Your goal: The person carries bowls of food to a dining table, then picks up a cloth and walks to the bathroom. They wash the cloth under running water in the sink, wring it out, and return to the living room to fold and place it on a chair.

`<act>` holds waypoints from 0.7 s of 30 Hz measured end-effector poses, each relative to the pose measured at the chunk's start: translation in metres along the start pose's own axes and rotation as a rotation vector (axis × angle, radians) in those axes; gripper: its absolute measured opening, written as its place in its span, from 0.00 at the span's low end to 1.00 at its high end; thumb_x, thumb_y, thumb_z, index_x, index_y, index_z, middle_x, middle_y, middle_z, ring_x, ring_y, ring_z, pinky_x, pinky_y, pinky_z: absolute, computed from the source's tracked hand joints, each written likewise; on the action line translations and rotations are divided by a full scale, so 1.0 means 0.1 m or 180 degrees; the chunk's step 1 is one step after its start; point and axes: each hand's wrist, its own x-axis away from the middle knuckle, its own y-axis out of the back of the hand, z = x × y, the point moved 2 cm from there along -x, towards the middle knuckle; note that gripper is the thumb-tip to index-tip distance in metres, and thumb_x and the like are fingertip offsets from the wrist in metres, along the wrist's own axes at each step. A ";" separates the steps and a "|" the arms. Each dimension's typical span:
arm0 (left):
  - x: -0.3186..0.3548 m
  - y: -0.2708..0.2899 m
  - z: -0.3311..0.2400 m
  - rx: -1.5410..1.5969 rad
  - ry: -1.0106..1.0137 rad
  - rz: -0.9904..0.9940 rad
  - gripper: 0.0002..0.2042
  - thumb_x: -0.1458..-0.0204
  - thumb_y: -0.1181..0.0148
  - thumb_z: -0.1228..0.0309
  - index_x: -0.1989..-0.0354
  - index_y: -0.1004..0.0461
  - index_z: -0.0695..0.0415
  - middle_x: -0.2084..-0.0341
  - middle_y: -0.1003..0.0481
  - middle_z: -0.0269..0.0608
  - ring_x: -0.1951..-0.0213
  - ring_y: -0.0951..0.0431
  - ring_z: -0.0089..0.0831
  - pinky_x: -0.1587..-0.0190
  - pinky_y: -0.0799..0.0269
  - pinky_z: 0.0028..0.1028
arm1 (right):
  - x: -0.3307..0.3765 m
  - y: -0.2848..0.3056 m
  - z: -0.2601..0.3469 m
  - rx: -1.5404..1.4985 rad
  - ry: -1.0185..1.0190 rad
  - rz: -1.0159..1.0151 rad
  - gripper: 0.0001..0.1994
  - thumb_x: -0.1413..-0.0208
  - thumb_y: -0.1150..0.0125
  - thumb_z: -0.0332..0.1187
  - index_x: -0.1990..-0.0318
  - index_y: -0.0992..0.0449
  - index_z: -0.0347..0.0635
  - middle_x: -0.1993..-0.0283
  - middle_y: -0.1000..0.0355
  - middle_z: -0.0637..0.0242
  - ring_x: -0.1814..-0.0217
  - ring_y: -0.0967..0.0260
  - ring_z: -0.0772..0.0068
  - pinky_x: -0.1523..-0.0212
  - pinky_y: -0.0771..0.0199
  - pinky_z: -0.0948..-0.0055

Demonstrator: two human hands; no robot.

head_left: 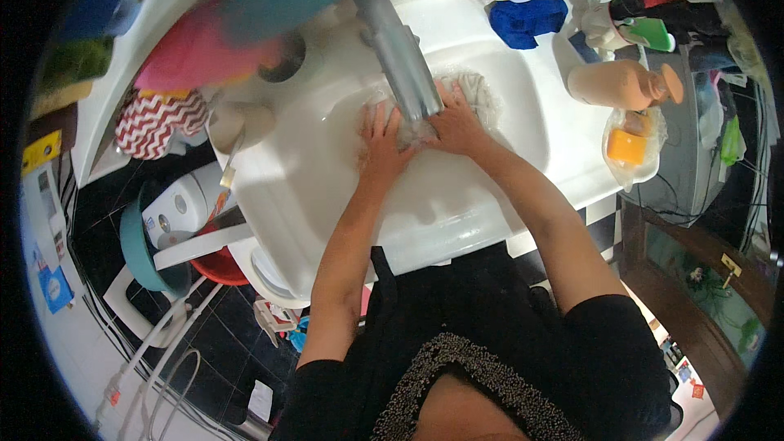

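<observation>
Both my hands are down in the basin of a white sink [523, 167], under the spout of a grey faucet [396, 57]. A pale, wet, crumpled cloth [480, 96] lies in the basin in shallow water. My left hand [382, 145] rests left of the spout with its fingers spread, at the edge of the cloth and water. To the right of the spout, my right hand [457, 124] presses on the cloth with its fingers apart. The spout covers part of the space between the hands, so some fingertips are hidden.
A peach pump bottle [608, 84] and orange soap [625, 148] stand on the sink's right rim. A blue cloth [528, 21] lies at the back right. On the left are a beige cup [257, 122], a chevron-patterned cloth [162, 124] and a teal tub [137, 249].
</observation>
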 end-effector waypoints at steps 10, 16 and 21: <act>-0.20 -0.14 0.21 0.0273 -0.0435 -0.0286 0.35 0.61 0.38 0.54 0.44 0.36 0.60 0.39 0.45 0.51 0.34 0.55 0.51 0.37 0.61 0.56 | -0.14 -0.54 -0.11 -0.0307 -0.0376 -0.0420 0.38 0.60 0.37 0.49 0.39 0.40 0.51 0.37 0.46 0.58 0.30 0.58 0.52 0.34 0.64 0.44; 0.05 0.02 0.43 0.1878 0.0427 -0.0642 0.29 0.51 0.43 0.52 0.40 0.40 0.46 0.38 0.47 0.49 0.39 0.45 0.49 0.41 0.52 0.57 | -0.08 0.26 0.22 -0.0142 -0.1958 -0.1389 0.32 0.55 0.39 0.47 0.41 0.36 0.48 0.38 0.42 0.56 0.34 0.50 0.53 0.36 0.53 0.51; 0.51 0.56 0.13 0.5260 0.3189 0.0355 0.34 0.50 0.47 0.46 0.37 0.45 0.50 0.43 0.39 0.48 0.41 0.39 0.41 0.39 0.46 0.42 | -0.32 -0.33 0.28 -0.1924 -0.1601 0.0044 0.25 0.51 0.43 0.46 0.46 0.31 0.44 0.45 0.33 0.54 0.41 0.39 0.55 0.41 0.41 0.63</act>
